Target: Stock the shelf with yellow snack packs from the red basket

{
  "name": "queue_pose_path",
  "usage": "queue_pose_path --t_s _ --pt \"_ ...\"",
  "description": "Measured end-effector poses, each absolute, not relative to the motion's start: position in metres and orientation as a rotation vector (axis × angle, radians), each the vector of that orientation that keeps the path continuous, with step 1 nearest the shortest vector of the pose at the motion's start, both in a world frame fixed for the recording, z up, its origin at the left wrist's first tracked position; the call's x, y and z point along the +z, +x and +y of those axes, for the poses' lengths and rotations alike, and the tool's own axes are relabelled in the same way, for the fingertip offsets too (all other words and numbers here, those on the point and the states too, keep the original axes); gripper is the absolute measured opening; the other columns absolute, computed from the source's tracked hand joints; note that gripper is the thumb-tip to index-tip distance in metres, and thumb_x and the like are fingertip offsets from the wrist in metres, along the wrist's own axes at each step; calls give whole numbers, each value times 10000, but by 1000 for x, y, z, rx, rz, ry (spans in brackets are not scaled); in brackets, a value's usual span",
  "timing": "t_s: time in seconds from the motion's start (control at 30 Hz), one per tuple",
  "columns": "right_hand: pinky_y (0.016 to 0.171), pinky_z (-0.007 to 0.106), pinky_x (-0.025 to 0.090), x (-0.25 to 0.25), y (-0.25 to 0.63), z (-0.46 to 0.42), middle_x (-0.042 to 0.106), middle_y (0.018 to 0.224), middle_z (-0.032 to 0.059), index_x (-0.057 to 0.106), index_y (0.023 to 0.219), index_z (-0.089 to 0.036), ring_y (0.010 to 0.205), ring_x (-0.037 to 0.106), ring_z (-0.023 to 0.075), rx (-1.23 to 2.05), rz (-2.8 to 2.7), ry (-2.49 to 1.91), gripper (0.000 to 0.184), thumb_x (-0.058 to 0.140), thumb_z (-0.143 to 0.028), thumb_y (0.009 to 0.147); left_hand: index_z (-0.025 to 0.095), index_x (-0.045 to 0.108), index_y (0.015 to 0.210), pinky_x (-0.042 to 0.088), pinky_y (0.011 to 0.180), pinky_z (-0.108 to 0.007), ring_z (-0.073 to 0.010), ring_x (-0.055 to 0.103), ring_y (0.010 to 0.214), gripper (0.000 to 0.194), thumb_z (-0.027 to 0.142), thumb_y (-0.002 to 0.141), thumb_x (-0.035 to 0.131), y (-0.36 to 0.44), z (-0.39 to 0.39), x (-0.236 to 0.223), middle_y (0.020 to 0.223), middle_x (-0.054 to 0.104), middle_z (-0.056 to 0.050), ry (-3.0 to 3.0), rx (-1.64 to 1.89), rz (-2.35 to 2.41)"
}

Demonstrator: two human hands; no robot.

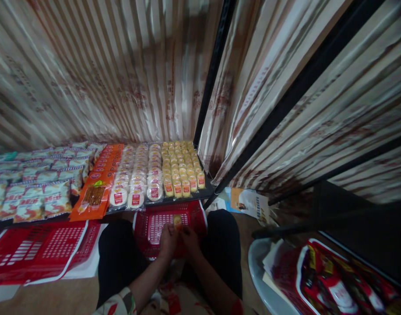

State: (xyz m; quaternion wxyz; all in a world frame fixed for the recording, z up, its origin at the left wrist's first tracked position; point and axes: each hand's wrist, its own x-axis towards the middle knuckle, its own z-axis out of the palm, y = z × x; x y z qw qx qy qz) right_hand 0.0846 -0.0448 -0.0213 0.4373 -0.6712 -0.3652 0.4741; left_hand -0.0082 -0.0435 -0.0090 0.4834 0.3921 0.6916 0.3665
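Observation:
Between my knees stands a red plastic basket (144, 218) with a white rim. Over it, my left hand (168, 238) and my right hand (189, 239) come together, fingers closed on one small yellow wrapped snack (177, 220). The snack is held upright and looks like those in the rows of small yellow packs (181, 168) at the shelf's right end. Left of these lie rows of round white wrapped snacks (136, 175). What the fingertips do on the snack's lower end is too dim to make out.
Orange packets (97, 186) and blue-white snack bags (58, 197) fill the shelf's left side. Another red basket (52, 245) sits below it. At right, a red basket with packaged goods (332, 280) stands near a grey basin (261, 258). Black metal posts (216, 65) rise before the striped sheeting.

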Motion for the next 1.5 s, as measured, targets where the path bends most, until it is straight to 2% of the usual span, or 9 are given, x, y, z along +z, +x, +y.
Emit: queue_pose_path --t_s 0.2,0.4,0.67,0.83,0.97,1.07,1.3,1.5 --pt "880 360 488 -12 94 -52 721 935 74 673 871 -183 925 664 241 1077 -1008 -1735 267 528 -216 650 194 535 813 455 658 -271 -172 597 696 145 283 706 573 -3 -44 -1 743 636 -25 998 882 1668" --pt "912 350 466 3 97 -49 692 1024 93 636 996 -175 983 637 240 1013 -1087 -1675 366 568 -377 698 189 586 856 455 758 -289 -184 597 789 169 281 721 542 1 -35 4 833 634 -46 1126 1013 1610" --pt "836 329 481 15 109 -43 677 968 85 629 998 -200 922 628 237 825 -1227 -1766 374 584 -428 706 197 584 852 451 810 -311 -197 588 866 176 252 793 427 14 -30 26 891 637 -67 1217 1026 1567" --pt "829 355 490 19 114 -41 648 985 130 629 1032 -158 914 628 252 772 -1247 -1806 412 552 -422 725 201 605 876 441 841 -324 -208 586 895 215 274 801 418 19 -29 37 920 648 -72 1269 989 1558" --pt "787 317 515 20 116 -39 655 1054 94 580 1150 -196 914 646 226 819 -1153 -1726 473 552 -400 723 198 613 902 447 853 -324 -207 592 911 223 274 793 434 23 -29 42 959 652 -75 1263 983 1559" --pt "773 300 525 17 121 -36 662 1058 73 586 1145 -215 924 645 219 789 -1134 -1695 468 555 -378 708 201 607 917 454 866 -323 -205 604 929 205 251 771 473 27 -27 43 964 664 -66 1221 989 1527" --pt "736 306 538 20 131 -18 615 1069 121 570 1137 -150 851 634 211 686 -1123 -1721 511 521 -428 711 208 605 924 461 876 -322 -203 608 931 189 229 784 480 36 -17 52 969 663 -72 1288 1004 1442" --pt "700 310 529 39 134 0 550 1083 127 527 1188 -139 740 620 179 641 -1138 -1728 514 475 -419 761 199 631 994 407 976 -323 -197 568 1038 268 178 769 488 42 -5 74 1066 635 -76 1401 1032 1434"
